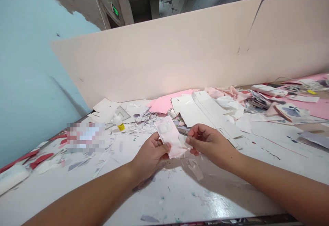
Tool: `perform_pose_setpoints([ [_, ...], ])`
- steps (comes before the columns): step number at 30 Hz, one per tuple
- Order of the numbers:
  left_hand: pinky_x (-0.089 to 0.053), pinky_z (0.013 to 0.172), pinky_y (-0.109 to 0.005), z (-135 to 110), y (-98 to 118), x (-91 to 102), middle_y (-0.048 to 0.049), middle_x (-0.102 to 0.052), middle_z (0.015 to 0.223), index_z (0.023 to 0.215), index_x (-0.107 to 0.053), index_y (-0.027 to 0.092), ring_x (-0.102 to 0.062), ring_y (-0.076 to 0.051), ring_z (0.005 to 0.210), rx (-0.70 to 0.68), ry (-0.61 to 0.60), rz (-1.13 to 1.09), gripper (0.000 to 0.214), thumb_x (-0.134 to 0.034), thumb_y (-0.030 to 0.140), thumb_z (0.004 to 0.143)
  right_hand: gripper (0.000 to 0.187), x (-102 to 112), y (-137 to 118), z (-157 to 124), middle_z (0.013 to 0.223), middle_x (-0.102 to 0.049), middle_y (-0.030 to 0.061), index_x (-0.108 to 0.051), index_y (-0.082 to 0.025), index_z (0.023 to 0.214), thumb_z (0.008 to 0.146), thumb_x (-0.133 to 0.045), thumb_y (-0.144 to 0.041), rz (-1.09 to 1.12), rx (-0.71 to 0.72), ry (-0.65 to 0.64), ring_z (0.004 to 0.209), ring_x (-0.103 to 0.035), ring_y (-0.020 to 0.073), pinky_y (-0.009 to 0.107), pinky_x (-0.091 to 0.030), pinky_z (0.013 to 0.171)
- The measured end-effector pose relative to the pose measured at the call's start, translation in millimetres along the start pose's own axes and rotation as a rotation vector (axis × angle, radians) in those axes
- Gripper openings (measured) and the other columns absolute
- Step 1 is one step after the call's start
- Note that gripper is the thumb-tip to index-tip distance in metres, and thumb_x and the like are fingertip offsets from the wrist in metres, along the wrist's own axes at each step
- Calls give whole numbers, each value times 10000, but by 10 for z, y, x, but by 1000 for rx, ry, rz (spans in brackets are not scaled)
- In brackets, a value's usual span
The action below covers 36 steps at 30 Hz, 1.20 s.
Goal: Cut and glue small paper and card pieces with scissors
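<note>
Both hands hold one small pale pink and white paper piece [169, 135] above the white table [231, 185]. My left hand [150, 155] grips its lower left edge, thumb pressed on top. My right hand [209, 143] pinches its right edge between thumb and fingers. The piece tilts up and away from me, with a white rectangular patch near its top. Small paper scraps [195, 169] lie on the table just under the hands.
A tall beige cardboard wall [167, 54] closes off the back of the table. Pink sheets [164, 102], white card pieces [192, 111], a small glue bottle [118, 122] and shredded scraps lie behind the hands. Printed papers and cables pile at the right [288, 99].
</note>
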State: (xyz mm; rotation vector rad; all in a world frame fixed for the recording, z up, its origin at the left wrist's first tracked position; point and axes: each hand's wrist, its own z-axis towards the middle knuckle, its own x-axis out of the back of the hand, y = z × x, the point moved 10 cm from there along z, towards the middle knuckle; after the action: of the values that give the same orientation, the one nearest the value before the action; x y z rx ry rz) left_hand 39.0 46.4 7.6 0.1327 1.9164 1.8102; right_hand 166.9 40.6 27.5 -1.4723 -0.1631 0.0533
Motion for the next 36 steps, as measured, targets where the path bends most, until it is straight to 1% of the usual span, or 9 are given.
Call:
perform_pose_setpoints([
  [6, -480, 689, -308, -46, 30, -2, -89, -656, 923, 1043, -527, 171, -614, -152, 730, -67, -13, 71, 344, -637, 259, 729, 186, 2, 34, 0, 578, -516, -65, -472, -197, 723, 695, -628, -296, -6, -32, 3, 490, -553, 90, 226, -436, 493],
  [11, -457, 641, -279, -45, -14, 49, -37, -646, 778, 1005, -551, 183, -570, -111, 622, -48, 5, 115, 333, -654, 296, 709, 152, -40, 42, 16, 546, -523, -56, -513, -187, 731, 699, -624, -286, -31, -45, -53, 490, -540, 86, 217, -444, 483],
  [14, -452, 634, -292, -37, -51, 47, -31, -640, 747, 1031, -543, 185, -568, -119, 606, -17, -2, 80, 367, -656, 306, 703, 152, -63, 53, 24, 530, -535, -49, -531, -181, 727, 694, -630, -291, -56, -48, -83, 485, -532, 85, 212, -445, 481],
  [17, -433, 589, -267, -32, -76, 45, -23, -629, 710, 1058, -530, 180, -550, -109, 573, 0, -3, 54, 385, -652, 286, 709, 163, -80, 65, 31, 521, -555, -39, -538, -176, 733, 695, -631, -305, -86, -47, -101, 477, -530, 84, 209, -444, 478],
  [25, -398, 522, -219, -74, -71, 65, 14, -573, 614, 1019, -537, 164, -477, -66, 492, -29, 44, 109, 349, -645, 293, 712, 151, -63, 53, 7, 466, -487, -71, -501, -184, 701, 684, -620, -274, -182, -70, -53, 417, -486, 68, 184, -389, 410],
  [28, -420, 549, -235, -102, -33, 30, -15, -605, 673, 1018, -534, 154, -519, -88, 544, -45, 55, 132, 351, -641, 295, 715, 141, -66, 68, 11, 454, -484, -74, -506, -180, 700, 690, -614, -271, -170, -76, -70, 398, -471, 61, 179, -377, 402],
  [30, -439, 575, -257, -105, -17, 3, -38, -629, 721, 1029, -526, 150, -541, -102, 566, -42, 53, 123, 359, -636, 295, 719, 126, -103, 92, 25, 452, -493, -71, -519, -175, 702, 702, -605, -267, -144, -76, -126, 399, -476, 58, 177, -383, 411],
  [33, -439, 568, -264, -93, -32, -8, -41, -637, 716, 1055, -514, 150, -527, -93, 530, -10, 49, 99, 384, -636, 289, 718, 101, -168, 135, 48, 454, -502, -68, -536, -168, 707, 718, -590, -252, -111, -80, -210, 406, -489, 59, 175, -389, 416],
  [36, -429, 554, -251, -81, -60, 11, -41, -638, 711, 1070, -509, 147, -524, -89, 524, 10, 53, 82, 412, -648, 279, 706, 101, -163, 150, 68, 471, -506, -67, -542, -164, 717, 712, -598, -248, -116, -75, -198, 410, -492, 58, 173, -389, 410],
])
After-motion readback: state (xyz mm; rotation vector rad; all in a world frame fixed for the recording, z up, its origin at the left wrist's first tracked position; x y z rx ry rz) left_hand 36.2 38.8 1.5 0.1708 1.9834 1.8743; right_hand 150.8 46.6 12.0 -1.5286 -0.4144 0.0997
